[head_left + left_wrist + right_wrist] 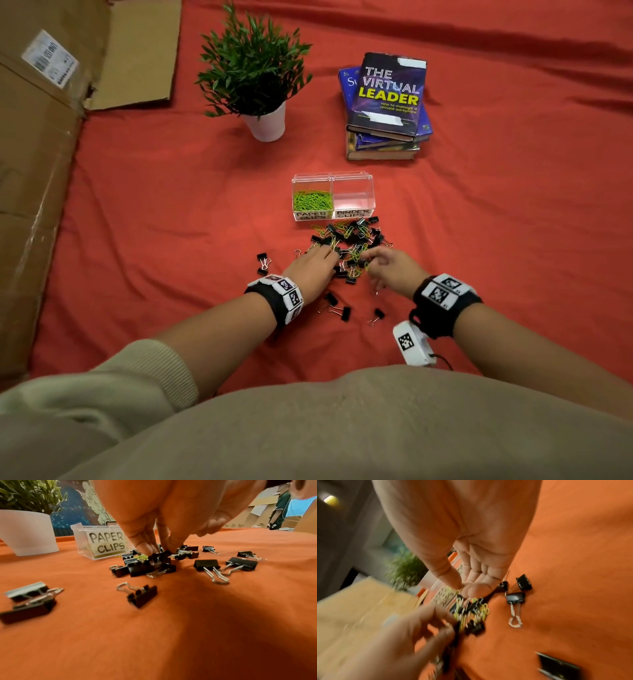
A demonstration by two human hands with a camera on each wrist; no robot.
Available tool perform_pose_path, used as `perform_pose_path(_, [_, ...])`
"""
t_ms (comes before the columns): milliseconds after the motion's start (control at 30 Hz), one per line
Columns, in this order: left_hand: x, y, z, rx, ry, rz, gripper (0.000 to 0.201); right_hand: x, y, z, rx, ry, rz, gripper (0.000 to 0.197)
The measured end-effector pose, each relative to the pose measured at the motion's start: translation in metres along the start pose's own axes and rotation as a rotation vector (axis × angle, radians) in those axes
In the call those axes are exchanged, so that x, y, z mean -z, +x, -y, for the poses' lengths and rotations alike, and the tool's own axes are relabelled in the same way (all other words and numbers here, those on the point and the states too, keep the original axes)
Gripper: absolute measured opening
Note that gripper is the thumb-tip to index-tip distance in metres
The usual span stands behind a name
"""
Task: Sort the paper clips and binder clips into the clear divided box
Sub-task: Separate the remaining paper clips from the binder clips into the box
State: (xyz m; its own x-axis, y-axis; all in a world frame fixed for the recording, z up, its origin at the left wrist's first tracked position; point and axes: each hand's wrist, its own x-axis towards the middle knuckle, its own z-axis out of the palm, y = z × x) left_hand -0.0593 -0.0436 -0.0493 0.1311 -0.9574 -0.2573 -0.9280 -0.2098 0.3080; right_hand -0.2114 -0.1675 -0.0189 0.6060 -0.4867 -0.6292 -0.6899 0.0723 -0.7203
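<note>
Item one, clear divided box: I see it standing on the red-covered surface, lid tipped back; left compartment labelled PAPER CLIPS holds a heap of green paper clips; right compartment labelled BINDER CLIPS shows no clips that I can make out.

Item two, mixed pile: black binder clips tangled with green and yellow paper clips, lying just in front of the box; loose binder clips scattered nearer me between the wrists, and another pair off to the left of the pile.

Item three, left hand: palm down at the near left edge of the pile; in the left wrist view its fingertips are bunched downward and pinching a black binder clip atop the heap.

Item four, right hand: at the near right edge of the pile; thumb and fingers drawn close together over the clips; the right wrist view is blurred and I cannot tell whether it holds anything.

Item five, surroundings: potted plant in a white pot and stack of books beyond the box; flattened cardboard at far left.
</note>
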Motion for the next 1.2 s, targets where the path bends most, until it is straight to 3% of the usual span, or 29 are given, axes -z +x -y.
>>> perform_pose_path(133, [-0.002,-0.01,-0.001,-0.062,0.004,-0.015,0.024,0.012,0.008,0.019,-0.107,0.446,-0.017,0.025])
perform_pose_path(200, [-0.003,-0.015,-0.001,-0.088,0.001,-0.037,0.024,0.011,0.015,0.024,-0.123,0.49,-0.034,0.017])
perform_pose_path(267, [-0.004,-0.021,0.0,-0.125,-0.001,-0.04,0.025,0.007,0.023,0.025,-0.105,0.254,-0.102,0.014])
perform_pose_path(367, [0.0,-0.025,0.002,-0.19,0.007,-0.02,0.024,-0.003,0.031,0.022,0.022,-0.355,-0.184,0.009])
perform_pose_path(467, [0.009,-0.018,0.007,-0.08,-0.085,-0.083,0.02,-0.007,0.031,0.015,0.073,-0.677,-0.135,0.01])
perform_pose_path(600, [0.017,-0.002,0.018,0.14,-0.199,-0.194,0.017,0.002,0.029,0.005,0.012,-0.725,-0.153,0.003])
perform_pose_path(667, [0.018,0.004,0.021,0.136,-0.184,-0.144,0.02,0.005,0.028,0.005,-0.006,-0.718,-0.165,0.01])
perform_pose_path(767, [0.018,0.01,0.025,0.087,-0.124,-0.063,0.03,0.003,0.027,0.012,0.112,-0.695,-0.151,0.018])
perform_pose_path(900, [0.018,0.013,0.025,0.123,-0.094,-0.028,0.032,-0.012,0.031,0.019,0.227,-0.747,-0.091,0.035])
perform_pose_path(1200, [0.015,0.013,0.026,0.118,0.0,0.041,0.021,-0.013,0.035,0.018,0.167,-0.839,-0.082,0.022])
